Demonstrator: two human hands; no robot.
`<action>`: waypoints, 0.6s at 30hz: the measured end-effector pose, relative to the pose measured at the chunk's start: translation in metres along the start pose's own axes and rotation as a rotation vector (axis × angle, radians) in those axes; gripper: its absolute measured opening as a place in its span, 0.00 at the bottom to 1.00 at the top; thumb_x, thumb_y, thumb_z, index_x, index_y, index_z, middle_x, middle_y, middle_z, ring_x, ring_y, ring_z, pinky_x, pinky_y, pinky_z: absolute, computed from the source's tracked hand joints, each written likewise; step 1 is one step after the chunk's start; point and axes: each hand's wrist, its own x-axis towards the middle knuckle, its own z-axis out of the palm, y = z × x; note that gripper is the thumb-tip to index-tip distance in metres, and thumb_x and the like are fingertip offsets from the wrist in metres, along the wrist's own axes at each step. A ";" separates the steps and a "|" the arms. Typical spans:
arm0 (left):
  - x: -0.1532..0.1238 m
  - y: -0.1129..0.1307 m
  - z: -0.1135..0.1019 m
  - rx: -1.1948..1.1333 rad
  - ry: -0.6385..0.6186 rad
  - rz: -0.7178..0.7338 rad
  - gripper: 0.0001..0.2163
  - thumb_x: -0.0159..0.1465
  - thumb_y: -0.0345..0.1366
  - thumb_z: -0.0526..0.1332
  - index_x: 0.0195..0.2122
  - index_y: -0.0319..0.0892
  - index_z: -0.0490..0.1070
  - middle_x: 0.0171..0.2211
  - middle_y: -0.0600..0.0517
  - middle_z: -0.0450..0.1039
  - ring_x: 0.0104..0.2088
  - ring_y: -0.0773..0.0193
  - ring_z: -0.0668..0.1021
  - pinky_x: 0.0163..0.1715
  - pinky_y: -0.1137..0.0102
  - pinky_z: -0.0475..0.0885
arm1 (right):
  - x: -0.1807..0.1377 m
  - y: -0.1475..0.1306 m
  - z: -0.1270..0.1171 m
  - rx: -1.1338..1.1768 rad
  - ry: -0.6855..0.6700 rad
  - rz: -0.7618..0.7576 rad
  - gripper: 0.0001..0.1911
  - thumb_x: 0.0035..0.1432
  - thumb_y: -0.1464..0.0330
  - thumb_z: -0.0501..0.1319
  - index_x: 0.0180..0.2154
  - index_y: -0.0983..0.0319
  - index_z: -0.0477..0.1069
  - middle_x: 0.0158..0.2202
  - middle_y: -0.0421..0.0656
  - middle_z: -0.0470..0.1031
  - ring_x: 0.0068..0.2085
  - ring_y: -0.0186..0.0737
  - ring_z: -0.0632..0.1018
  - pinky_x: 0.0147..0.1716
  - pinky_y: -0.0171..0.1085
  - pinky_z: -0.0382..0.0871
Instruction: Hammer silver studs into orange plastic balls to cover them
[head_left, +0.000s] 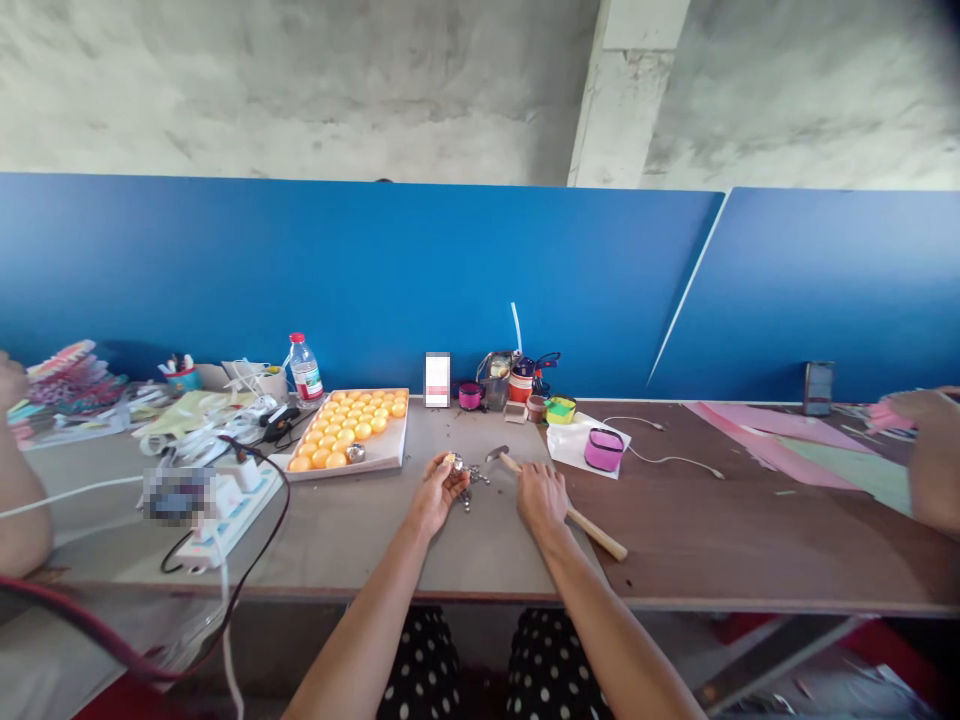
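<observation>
Left grip (435, 494) holds a silvery ball (457, 463) at its far end.

The round piece (455, 463) in the left grip (436, 492) looks like shiny metal, as do the small parts (477, 474) just beside it. Under the right grip (543, 493), the hammer (598, 533) has a smooth wooden handle and a metal head. Left of the left grip, glossy, plastic-looking orange balls (364, 431) sit in a matt, card-like tray (396, 453); the bottle (304, 362) behind is clear plastic. Right of the right grip, the table (690, 530) is smooth with a dull sheen, bearing matt paper sheets (787, 432). Beyond both grips, the blue panel (465, 260) is smooth, the concrete wall (300, 90) rough.
</observation>
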 end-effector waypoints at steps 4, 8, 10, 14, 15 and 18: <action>0.001 -0.001 -0.001 0.000 0.007 0.011 0.16 0.52 0.37 0.65 0.40 0.43 0.65 0.27 0.54 0.72 0.28 0.66 0.77 0.31 0.70 0.72 | -0.003 -0.011 -0.013 0.089 0.185 -0.168 0.13 0.61 0.69 0.48 0.41 0.61 0.69 0.36 0.47 0.71 0.39 0.42 0.68 0.41 0.41 0.54; 0.000 -0.001 -0.001 -0.017 -0.013 0.040 0.15 0.51 0.38 0.65 0.39 0.43 0.65 0.27 0.54 0.72 0.28 0.68 0.76 0.32 0.70 0.72 | -0.011 -0.028 -0.019 0.210 0.224 -0.428 0.14 0.62 0.68 0.47 0.43 0.62 0.68 0.37 0.47 0.71 0.39 0.40 0.68 0.42 0.39 0.55; 0.000 -0.001 0.000 -0.017 -0.006 0.058 0.15 0.51 0.37 0.65 0.39 0.43 0.66 0.29 0.55 0.72 0.28 0.68 0.75 0.32 0.70 0.71 | -0.014 -0.034 -0.018 0.236 0.212 -0.489 0.14 0.62 0.68 0.46 0.43 0.63 0.68 0.37 0.47 0.71 0.39 0.40 0.68 0.42 0.39 0.55; 0.000 0.000 0.000 0.016 0.025 0.070 0.13 0.52 0.37 0.63 0.39 0.45 0.66 0.30 0.55 0.72 0.29 0.68 0.75 0.33 0.70 0.71 | -0.015 -0.036 -0.015 0.239 0.198 -0.526 0.14 0.62 0.70 0.47 0.42 0.62 0.68 0.37 0.46 0.71 0.39 0.38 0.69 0.43 0.39 0.55; 0.000 0.001 0.000 0.017 0.018 0.069 0.13 0.52 0.36 0.64 0.39 0.45 0.66 0.30 0.55 0.72 0.29 0.67 0.75 0.33 0.70 0.70 | -0.015 -0.036 -0.015 0.234 0.198 -0.529 0.13 0.62 0.70 0.47 0.42 0.62 0.68 0.36 0.46 0.71 0.38 0.38 0.69 0.43 0.39 0.55; 0.001 0.002 -0.001 -0.015 -0.015 0.057 0.14 0.51 0.36 0.65 0.39 0.44 0.66 0.29 0.55 0.72 0.29 0.66 0.76 0.32 0.70 0.71 | -0.015 -0.035 -0.014 0.211 0.185 -0.543 0.13 0.61 0.69 0.48 0.41 0.61 0.69 0.35 0.45 0.71 0.37 0.38 0.69 0.43 0.39 0.54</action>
